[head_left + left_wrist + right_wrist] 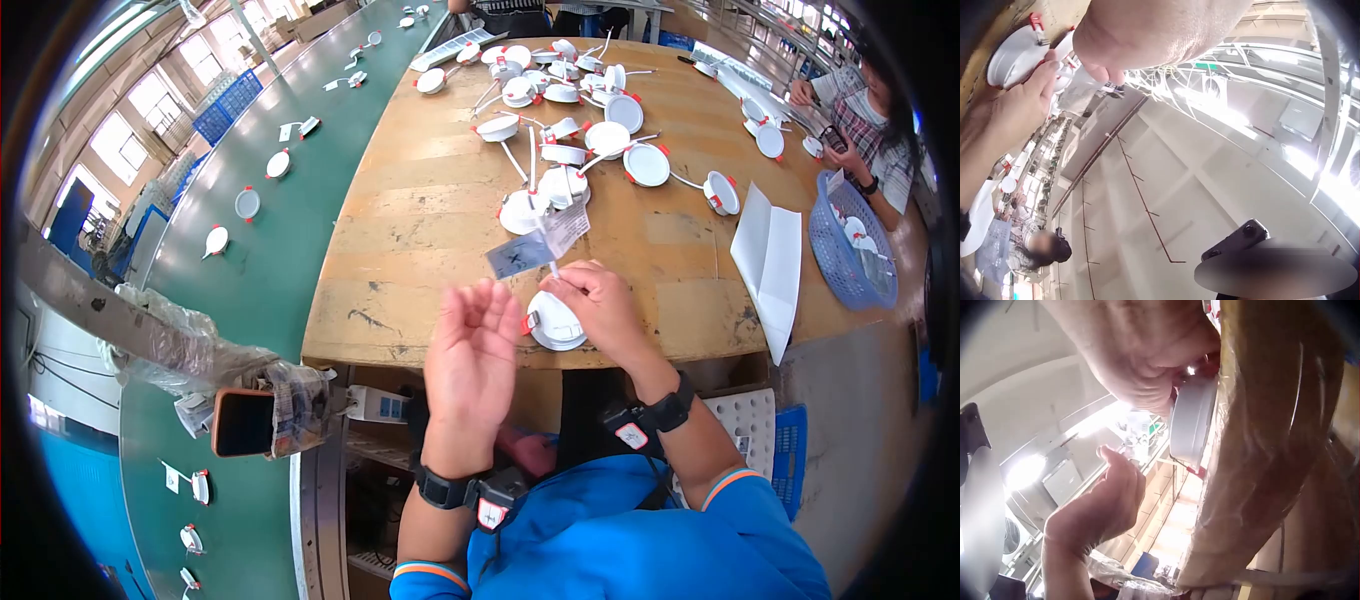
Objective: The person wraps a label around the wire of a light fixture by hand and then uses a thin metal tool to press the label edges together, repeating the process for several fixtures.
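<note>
A round white lamp (pixel 556 322) with red clips lies near the table's front edge. Above it the right hand (pixel 598 305) pinches the lamp's white cable between thumb and fingers. A printed label (pixel 521 256), partly grey, hangs by the cable just beyond the fingertips, with a white part beside it. The left hand (pixel 472 350) is held palm up to the left of the lamp, fingers loosely bent and holding nothing. In the right wrist view the lamp (pixel 1191 419) is seen side-on below the right hand (pixel 1141 362).
Many white lamps (pixel 647 165) with cables lie across the wooden table (pixel 400 215). On the right are a folded white sheet (pixel 765 260), a blue basket (pixel 850 240) and a seated person. A green belt (pixel 290 210) carrying lamps runs at left, near a phone (pixel 243 422) on a wrapped bar.
</note>
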Demonstrator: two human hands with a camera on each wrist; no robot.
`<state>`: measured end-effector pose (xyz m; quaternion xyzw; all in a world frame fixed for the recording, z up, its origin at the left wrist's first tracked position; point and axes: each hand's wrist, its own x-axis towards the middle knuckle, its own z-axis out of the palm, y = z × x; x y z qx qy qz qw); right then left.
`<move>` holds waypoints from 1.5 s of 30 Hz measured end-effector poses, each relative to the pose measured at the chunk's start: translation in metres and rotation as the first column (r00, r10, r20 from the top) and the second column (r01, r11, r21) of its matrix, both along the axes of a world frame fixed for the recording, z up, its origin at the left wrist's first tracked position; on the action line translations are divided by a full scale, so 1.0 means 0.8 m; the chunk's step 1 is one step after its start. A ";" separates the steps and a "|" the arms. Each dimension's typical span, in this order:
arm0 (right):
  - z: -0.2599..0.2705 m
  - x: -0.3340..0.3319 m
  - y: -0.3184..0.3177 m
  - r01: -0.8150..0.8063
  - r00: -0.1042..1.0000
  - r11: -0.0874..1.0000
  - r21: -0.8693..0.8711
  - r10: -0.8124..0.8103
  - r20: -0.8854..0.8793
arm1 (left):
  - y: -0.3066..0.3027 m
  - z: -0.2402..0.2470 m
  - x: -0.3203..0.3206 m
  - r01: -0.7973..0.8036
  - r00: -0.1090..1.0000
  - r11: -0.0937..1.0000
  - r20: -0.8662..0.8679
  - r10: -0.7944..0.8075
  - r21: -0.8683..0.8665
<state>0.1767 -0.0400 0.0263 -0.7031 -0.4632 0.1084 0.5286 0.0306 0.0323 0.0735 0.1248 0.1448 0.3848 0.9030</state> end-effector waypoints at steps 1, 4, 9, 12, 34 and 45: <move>0.002 -0.003 -0.006 -0.027 0.999 1.000 0.015 0.028 -0.031 | 0.001 0.003 -0.010 -0.008 0.999 1.000 0.042 0.007 0.026; 0.021 -0.020 -0.032 -0.119 0.958 0.993 0.018 0.119 -0.262 | -0.002 0.003 -0.046 -0.058 0.996 0.958 -0.050 0.075 0.282; 0.043 -0.071 -0.074 -0.393 0.698 0.919 0.008 0.304 -0.648 | -0.035 -0.036 -0.069 0.275 0.903 0.883 -0.417 -0.101 0.381; 0.025 -0.099 -0.091 -0.428 0.706 0.903 -0.037 0.308 -0.638 | -0.062 -0.049 -0.081 0.353 0.906 0.843 -0.371 -0.201 0.406; 0.007 -0.080 -0.119 -0.385 0.918 0.908 -0.166 0.357 -0.174 | -0.124 -0.111 -0.134 0.513 0.790 0.858 -0.390 -0.472 0.001; -0.030 -0.072 -0.114 -0.519 0.688 0.828 -0.214 0.256 -0.679 | -0.126 -0.115 -0.125 0.509 0.760 0.861 -0.466 -0.453 -0.008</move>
